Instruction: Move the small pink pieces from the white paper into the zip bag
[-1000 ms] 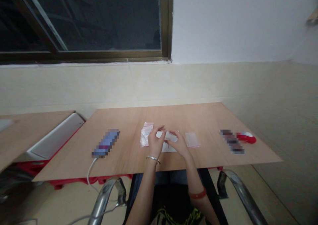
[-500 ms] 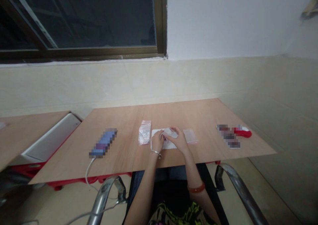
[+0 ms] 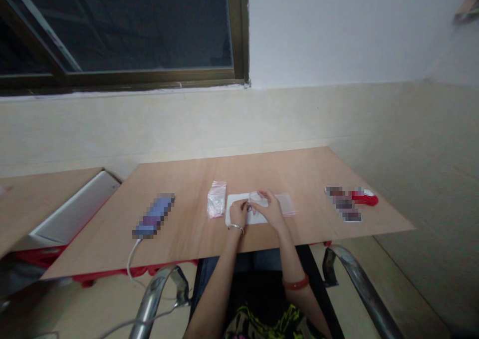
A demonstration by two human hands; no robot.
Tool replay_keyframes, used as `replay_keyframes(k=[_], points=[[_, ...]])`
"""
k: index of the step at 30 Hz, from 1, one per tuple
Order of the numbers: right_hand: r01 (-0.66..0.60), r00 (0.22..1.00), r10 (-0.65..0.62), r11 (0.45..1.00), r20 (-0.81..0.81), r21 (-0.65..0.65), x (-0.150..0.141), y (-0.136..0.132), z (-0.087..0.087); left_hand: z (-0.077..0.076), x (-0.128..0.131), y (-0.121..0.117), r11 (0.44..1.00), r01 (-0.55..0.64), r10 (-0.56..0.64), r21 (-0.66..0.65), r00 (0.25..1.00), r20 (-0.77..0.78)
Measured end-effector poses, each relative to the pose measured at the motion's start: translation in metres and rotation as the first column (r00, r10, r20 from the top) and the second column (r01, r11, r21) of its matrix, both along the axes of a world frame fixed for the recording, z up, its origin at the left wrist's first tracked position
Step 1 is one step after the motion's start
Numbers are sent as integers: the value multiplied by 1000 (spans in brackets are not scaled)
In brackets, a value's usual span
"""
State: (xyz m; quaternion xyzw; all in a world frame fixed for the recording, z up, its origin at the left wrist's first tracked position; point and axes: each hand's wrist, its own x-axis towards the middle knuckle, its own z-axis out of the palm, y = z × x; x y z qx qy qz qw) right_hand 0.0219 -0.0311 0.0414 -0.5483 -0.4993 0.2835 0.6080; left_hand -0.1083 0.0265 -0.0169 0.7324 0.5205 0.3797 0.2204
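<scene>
My left hand point(image 3: 238, 213) is closed over a white sheet point(image 3: 235, 198), its fingertips at a small dark item point(image 3: 249, 207) too small to name. Facing it from the right, my right hand point(image 3: 272, 211) has its thumb and fingers curved round a clear plastic bag point(image 3: 256, 196). The fingertips of both hands come close together over the sheet, and part of the bag and the item is hidden by them. Left of the sheet lies a stack of filled zip bags point(image 3: 216, 199). More flat clear bags point(image 3: 286, 204) lie just beyond my right wrist.
A blurred-out phone point(image 3: 154, 216) with a white cable point(image 3: 129, 261) lies on the left of the wooden table point(image 3: 190, 229). On the right are a blurred flat item point(image 3: 343, 204) and a red object point(image 3: 364, 198). Metal chair arms point(image 3: 153, 299) flank me; a wall stands behind.
My left fingers have shifted slightly down and closer together, and my right fingers have opened a little around the bag. The whole view has moved slightly.
</scene>
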Motion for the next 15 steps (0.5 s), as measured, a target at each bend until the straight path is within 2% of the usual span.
replay_keyframes(k=[4, 9, 11, 15], points=[[20, 1000, -20, 1000, -15, -4, 0, 2, -3, -4, 2, 5, 996, -61, 65, -64, 995, 70], [32, 999, -32, 999, -17, -5, 1, 1, -1, 1, 6, 6, 989, -76, 87, -128, 993, 83], [29, 999, -30, 1000, -20, -7, 2, 1, -1, 4, 6, 5, 989, -82, 95, -126, 990, 102], [39, 999, -39, 999, -32, -1, 3, 3, -5, 19, 2, 1, 980, -168, 191, -109, 946, 260]])
